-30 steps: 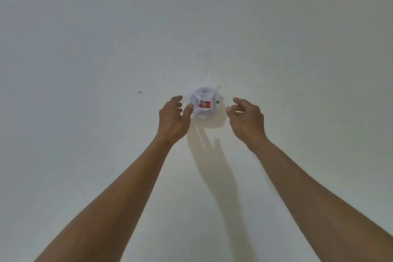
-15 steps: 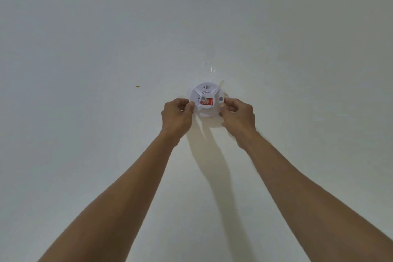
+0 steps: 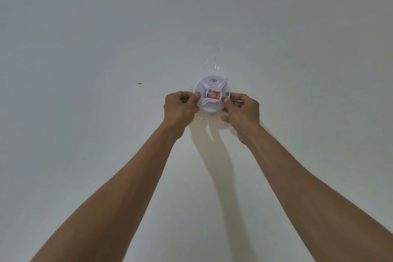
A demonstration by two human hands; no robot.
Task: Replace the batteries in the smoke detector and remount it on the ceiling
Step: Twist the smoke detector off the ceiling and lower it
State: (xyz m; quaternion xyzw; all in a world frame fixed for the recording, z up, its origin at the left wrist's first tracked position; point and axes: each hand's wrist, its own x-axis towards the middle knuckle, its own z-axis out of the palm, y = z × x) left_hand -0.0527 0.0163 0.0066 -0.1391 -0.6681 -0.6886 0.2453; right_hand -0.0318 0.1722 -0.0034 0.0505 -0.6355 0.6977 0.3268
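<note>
A round white smoke detector [image 3: 212,91] with a red label on its face sits flat against the white ceiling [image 3: 191,17]. My left hand [image 3: 180,108] grips its left rim with thumb and fingers. My right hand [image 3: 242,110] grips its right rim, thumb beside a small grey button. Both arms reach up from the bottom of the view. Whatever is behind the detector is hidden.
A strip of clear tape [image 3: 212,64] shines on the ceiling just above the detector. A small brown speck [image 3: 139,83] marks the ceiling to the left. Shadows of my arms fall on the ceiling below the detector.
My right hand moved in from the right and took hold of the detector's rim. The detector turned from tilted to flat against the ceiling, and my left hand closed tighter on it.
</note>
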